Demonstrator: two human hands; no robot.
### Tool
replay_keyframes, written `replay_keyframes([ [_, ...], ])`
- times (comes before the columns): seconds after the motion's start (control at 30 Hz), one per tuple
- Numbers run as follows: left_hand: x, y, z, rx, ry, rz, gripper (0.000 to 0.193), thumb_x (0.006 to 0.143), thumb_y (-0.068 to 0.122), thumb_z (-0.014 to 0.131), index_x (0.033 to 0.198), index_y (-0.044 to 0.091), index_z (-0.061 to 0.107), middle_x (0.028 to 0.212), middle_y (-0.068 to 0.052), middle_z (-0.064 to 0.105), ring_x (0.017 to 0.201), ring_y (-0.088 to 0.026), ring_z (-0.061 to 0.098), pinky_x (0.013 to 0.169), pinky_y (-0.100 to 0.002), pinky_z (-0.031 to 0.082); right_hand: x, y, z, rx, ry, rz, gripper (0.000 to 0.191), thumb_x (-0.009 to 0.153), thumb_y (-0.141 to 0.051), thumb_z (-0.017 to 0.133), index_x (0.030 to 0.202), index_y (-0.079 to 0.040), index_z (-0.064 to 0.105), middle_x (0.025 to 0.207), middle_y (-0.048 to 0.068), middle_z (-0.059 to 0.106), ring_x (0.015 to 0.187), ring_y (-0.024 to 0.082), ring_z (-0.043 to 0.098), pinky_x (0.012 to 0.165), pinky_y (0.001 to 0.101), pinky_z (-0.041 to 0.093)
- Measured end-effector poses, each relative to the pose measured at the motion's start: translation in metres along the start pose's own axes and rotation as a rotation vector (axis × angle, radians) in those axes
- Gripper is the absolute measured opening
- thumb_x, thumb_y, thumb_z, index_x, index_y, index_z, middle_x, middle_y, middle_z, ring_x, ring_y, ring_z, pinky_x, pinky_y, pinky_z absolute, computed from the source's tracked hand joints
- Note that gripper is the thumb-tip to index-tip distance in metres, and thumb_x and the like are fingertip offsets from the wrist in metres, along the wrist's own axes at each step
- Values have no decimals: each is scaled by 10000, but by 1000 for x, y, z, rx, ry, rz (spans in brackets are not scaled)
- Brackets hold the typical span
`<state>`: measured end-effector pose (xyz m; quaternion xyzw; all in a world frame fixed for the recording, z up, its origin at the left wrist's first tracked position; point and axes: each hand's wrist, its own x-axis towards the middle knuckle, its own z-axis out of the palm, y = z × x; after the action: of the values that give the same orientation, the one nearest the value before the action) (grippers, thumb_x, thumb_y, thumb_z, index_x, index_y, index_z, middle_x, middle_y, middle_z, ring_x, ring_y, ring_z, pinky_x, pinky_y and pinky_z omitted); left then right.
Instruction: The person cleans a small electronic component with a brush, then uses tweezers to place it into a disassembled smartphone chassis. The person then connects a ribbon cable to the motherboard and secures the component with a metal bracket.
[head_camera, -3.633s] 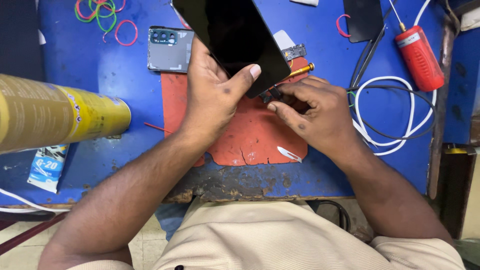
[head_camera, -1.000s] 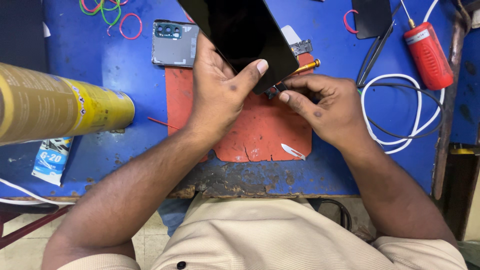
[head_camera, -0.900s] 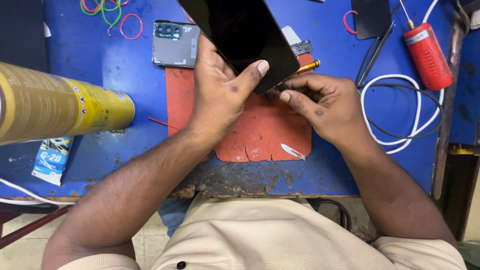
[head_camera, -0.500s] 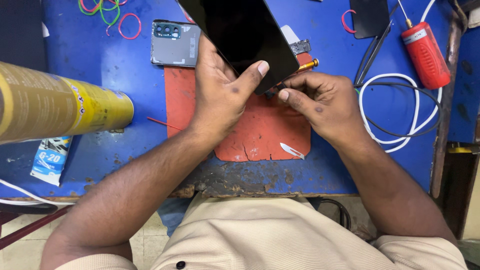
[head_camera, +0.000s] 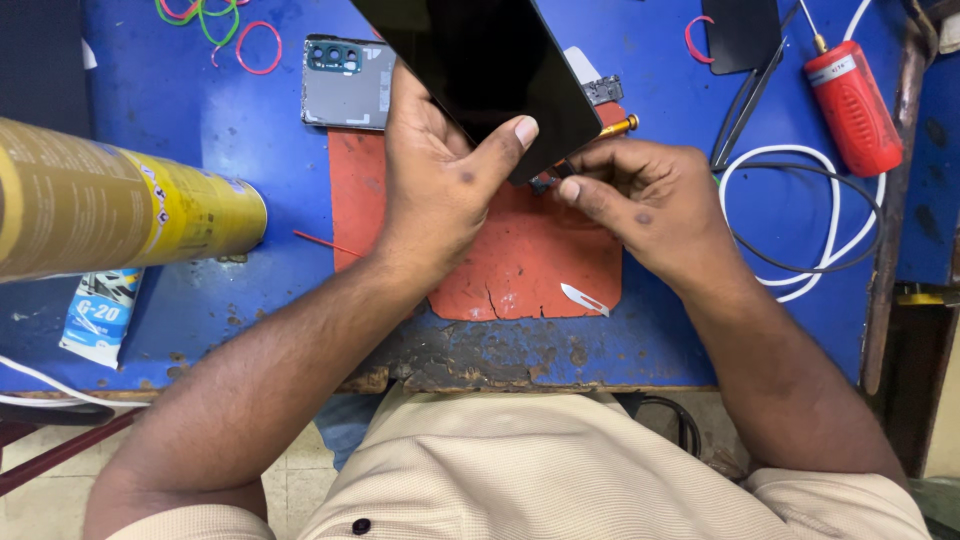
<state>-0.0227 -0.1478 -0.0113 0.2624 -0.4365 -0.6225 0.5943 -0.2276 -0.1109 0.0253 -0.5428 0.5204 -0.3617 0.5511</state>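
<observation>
Head | left hand grips phone | right hand at its lower corner

The flat rectangular glass phone screen is glossy black, plain all over. Under it lies a worn orange-red rubber work mat on a scuffed blue-painted bench top, whose front edge is chipped to grey-brown. The rectangular phone back cover is grey-green with a dark camera strip. The big cylindrical spray can is yellow with gold-olive banding. Loose rubber bands show green, pink and red. The small bottle-shaped tool is red; the coiled cable is white alongside black. The screwdriver handle tip is brass-gold.
</observation>
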Motion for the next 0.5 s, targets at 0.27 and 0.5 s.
replay_keyframes([
  [0.27,3,-2,-1,9,41,37,537,996,-157,704,1392,10,382,1308,-109,580,1264,-175,605,1169,-321,502,-2,-1,-1,-83,27,-7,265,969,-31,714,1220,51,697,1064,74,753,939,91,709,840,240,601],
  [0.5,2,0,-2,10,19,36,518,1013,-158,689,1393,11,380,1312,-116,584,1274,-174,608,1186,-326,506,-2,1,-1,-105,52,-25,255,990,-18,720,1230,62,701,1059,77,729,924,87,664,811,244,566],
])
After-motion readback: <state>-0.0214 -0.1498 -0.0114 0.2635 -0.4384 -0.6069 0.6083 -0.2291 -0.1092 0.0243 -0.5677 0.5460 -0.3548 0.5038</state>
